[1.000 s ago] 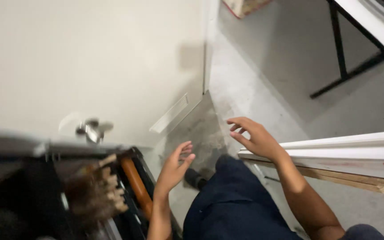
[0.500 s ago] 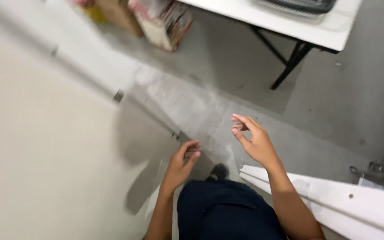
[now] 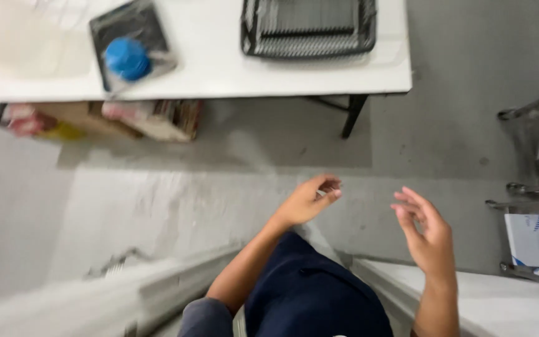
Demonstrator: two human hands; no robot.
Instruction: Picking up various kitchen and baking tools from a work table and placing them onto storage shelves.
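Both of my hands hang in the air over a grey concrete floor (image 3: 219, 200) and hold nothing. My left hand (image 3: 307, 200) has its fingers loosely curled, apart from one another. My right hand (image 3: 427, 234) is raised edge-on with the fingers spread. Below them is my leg in dark blue trousers (image 3: 310, 293). A white table (image 3: 219, 68) stands ahead, well beyond both hands.
On the table lie a black wire tray (image 3: 309, 28) and a dark flat pack with a blue cap (image 3: 127, 57). Cardboard boxes (image 3: 151, 118) sit under it. White boards (image 3: 500, 306) lie at lower right, a blurred white rail (image 3: 95, 299) at lower left, and a metal frame (image 3: 538, 150) at right.
The view has swung away from the wall and door toward the table. Both hands stayed raised and empty; the right hand moved to the right, the left rose toward the middle.
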